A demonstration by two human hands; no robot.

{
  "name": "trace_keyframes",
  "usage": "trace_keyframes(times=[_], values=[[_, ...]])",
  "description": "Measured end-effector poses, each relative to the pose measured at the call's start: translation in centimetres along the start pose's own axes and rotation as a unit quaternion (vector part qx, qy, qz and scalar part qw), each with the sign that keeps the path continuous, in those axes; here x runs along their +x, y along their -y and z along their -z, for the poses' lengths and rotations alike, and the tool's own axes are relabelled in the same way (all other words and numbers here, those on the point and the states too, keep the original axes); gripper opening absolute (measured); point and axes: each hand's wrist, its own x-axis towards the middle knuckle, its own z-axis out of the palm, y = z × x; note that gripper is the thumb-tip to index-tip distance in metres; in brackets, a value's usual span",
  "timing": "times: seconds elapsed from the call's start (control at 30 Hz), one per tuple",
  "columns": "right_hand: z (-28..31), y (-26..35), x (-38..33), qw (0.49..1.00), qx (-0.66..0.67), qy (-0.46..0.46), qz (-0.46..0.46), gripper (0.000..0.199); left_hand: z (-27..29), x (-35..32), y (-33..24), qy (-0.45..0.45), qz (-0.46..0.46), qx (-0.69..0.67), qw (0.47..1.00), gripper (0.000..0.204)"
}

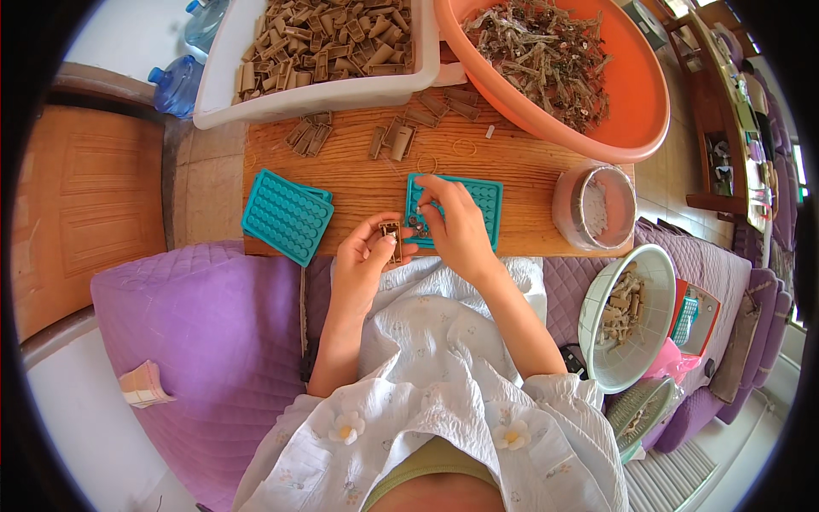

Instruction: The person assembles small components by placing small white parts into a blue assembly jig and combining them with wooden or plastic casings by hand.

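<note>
Your left hand (pixel 365 260) is pinching a brown plastic casing (pixel 390 230) between thumb and fingers, just left of the teal gridded tray (pixel 488 201) on the wooden table (pixel 363 189). Your right hand (pixel 456 224) is hovering over that tray, fingers bent; whether they're gripping anything, I cannot tell.

White crinkled garment (pixel 444 397), two yellow-centred fabric flowers (pixel 347 427); yellow-green layer (pixel 431 462) inside.

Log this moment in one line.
left hand: holds brown piece | right hand: over right teal tray | more brown pieces: in white bin
</note>
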Motion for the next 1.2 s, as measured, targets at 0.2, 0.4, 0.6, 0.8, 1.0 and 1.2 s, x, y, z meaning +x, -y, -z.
trace_keyframes(times=[0.2, 0.4, 0.6, 0.8, 1.0, 1.2], values=[[0.2, 2.4, -1.4, 0.991, 0.048, -0.093, 0.083, 0.034, -0.7, -0.1, 0.0, 0.022, -0.003, -0.006, 1.000, 0.028], [-0.4, 2.0, -2.2, 0.982, -0.009, -0.133, 0.136, 0.028, -1.4, -0.2, 0.2, 0.062, -0.012, -0.013, 0.998, 0.028], [0.7, 1.8, -2.3, 0.994, 0.027, -0.050, 0.094, 0.020, -0.8, 0.3, 0.1, 0.036, 0.014, 0.010, 0.999, 0.025], [1.4, -0.1, -2.8, 0.997, 0.031, -0.041, -0.055, 0.022, 0.4, 0.6, -0.3, -0.009, -0.002, 0.029, 1.000, 0.023], [0.6, -1.0, -4.1, 0.989, -0.133, 0.050, -0.025, 0.018, 0.7, 0.7, 0.2, -0.003, 0.002, 0.022, 1.000, 0.023], [0.2, -1.4, -4.2, 0.993, -0.106, 0.044, -0.029, 0.018, -0.6, 0.5, 0.3, 0.013, 0.015, 0.055, 0.998, 0.023]])
